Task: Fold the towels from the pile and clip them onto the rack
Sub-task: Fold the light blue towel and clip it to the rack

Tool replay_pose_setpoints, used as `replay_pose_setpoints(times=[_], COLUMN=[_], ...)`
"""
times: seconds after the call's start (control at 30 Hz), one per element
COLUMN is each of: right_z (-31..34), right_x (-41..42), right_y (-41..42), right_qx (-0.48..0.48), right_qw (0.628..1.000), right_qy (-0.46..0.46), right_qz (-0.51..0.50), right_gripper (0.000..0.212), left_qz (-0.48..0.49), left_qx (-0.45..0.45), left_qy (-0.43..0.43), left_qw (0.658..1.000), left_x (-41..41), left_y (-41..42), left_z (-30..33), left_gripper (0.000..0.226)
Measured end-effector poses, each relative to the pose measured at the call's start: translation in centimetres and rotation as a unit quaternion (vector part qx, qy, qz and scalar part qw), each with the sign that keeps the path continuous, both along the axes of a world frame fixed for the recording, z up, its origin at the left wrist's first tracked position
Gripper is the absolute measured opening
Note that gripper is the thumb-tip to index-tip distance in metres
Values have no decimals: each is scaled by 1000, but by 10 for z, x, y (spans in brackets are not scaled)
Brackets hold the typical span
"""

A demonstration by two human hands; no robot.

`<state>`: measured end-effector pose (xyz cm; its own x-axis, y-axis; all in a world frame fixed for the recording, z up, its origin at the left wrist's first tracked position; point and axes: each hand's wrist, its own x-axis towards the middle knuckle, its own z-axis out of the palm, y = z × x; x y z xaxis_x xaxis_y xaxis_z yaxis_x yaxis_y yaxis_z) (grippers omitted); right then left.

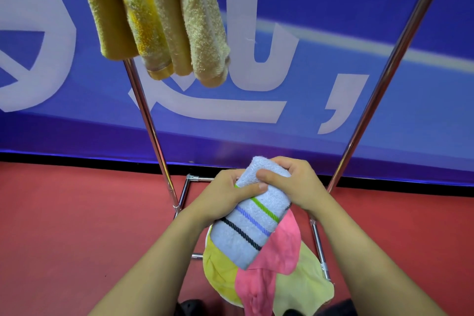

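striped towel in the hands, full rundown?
The striped towel is pale grey-blue terry, folded into a narrow thick bundle, with green, blue and black stripes across its lower half. It tilts, top end away from the person. The left hand and right hand both grip its upper end; its lower end hangs over the pile.

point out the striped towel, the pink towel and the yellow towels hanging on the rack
striped towel [252, 232]: head view, on the grey pile between the blue and black stripes
pink towel [278, 249]: head view, on its upper fold in the pile
hanging yellow towels [154, 20]: head view, middle of the bunch
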<state>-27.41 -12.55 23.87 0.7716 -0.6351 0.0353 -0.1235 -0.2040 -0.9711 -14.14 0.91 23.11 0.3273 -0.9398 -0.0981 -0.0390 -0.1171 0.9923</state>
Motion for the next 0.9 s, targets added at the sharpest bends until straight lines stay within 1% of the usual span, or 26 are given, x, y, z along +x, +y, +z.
replay_pose_setpoints(times=[0.1,0.2,0.3,0.5,0.67,0.77,0.83,0.9], right_z=[-1,-5,-7,-5,-2,-2,-2,-1], right_x=[1,2,1,-8,-11,-10,-9,-6], right_y=[1,0,-4,-16,-18,-16,-14,-13], right_qx=[-2,-8,-5,22,49,48,46,46], right_qw=[1000,999,999,997,995,995,995,996], right_qy=[-4,-3,-5,-5,-20,-21,-21,-21], right_qz=[-19,-34,-51,-75,-85,-86,-81,-75], right_gripper=[11,13,15,14,12,13,13,13], left_qz=[-15,-44,-61,-112,-152,-156,-147,-132], left_qx=[13,43,74,98,80,70,56,47], left_qy=[19,33,17,-21,-59,-68,-44,-2], left_qw=[1000,998,995,989,983,983,987,990], left_x=[1,-1,-5,-5,-5,-5,-6,-7], left_y=[1,1,0,0,3,3,4,4], left_z=[-1,-6,-9,-8,-2,-1,-2,-3], left_gripper=[17,28,34,41,51,54,52,45])
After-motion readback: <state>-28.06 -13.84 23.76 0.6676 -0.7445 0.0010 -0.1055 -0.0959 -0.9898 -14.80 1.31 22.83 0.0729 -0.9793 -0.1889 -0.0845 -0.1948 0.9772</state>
